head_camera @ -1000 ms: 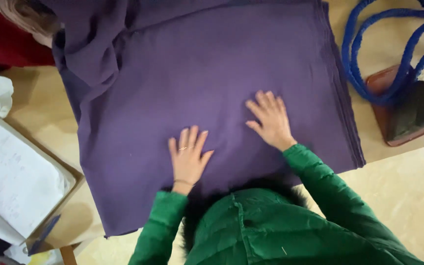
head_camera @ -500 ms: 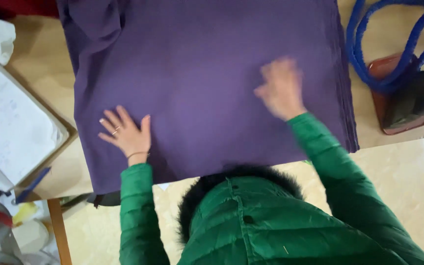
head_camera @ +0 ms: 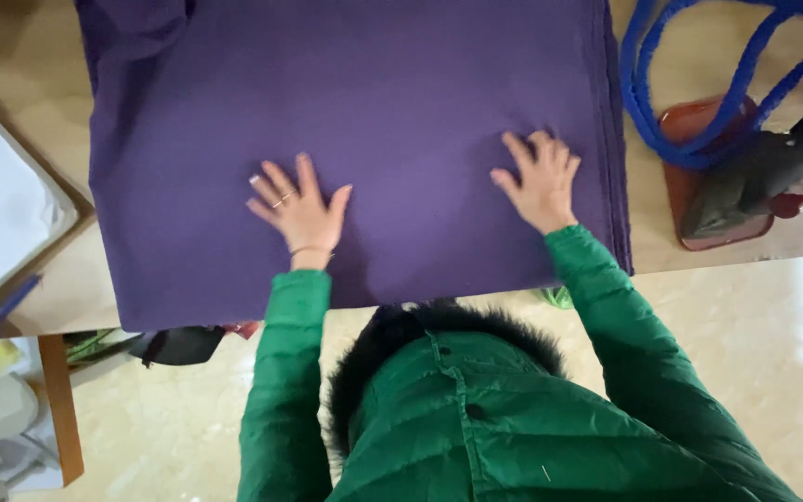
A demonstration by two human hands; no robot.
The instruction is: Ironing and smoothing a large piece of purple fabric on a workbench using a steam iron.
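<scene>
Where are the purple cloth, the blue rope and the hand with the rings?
purple cloth [head_camera: 374,102]: head view, on its flat middle.
blue rope [head_camera: 731,88]: head view, on one strand of the loop.
left hand [head_camera: 301,214]: head view, on its back; it wears the rings.

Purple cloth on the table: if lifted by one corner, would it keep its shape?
Probably not. The purple cloth looks soft and folded in layers along its right edge, so it would likely droop. Left hand and right hand lie flat on it.

Purple cloth lies folded flat on the table, edges stacked at right.
</scene>
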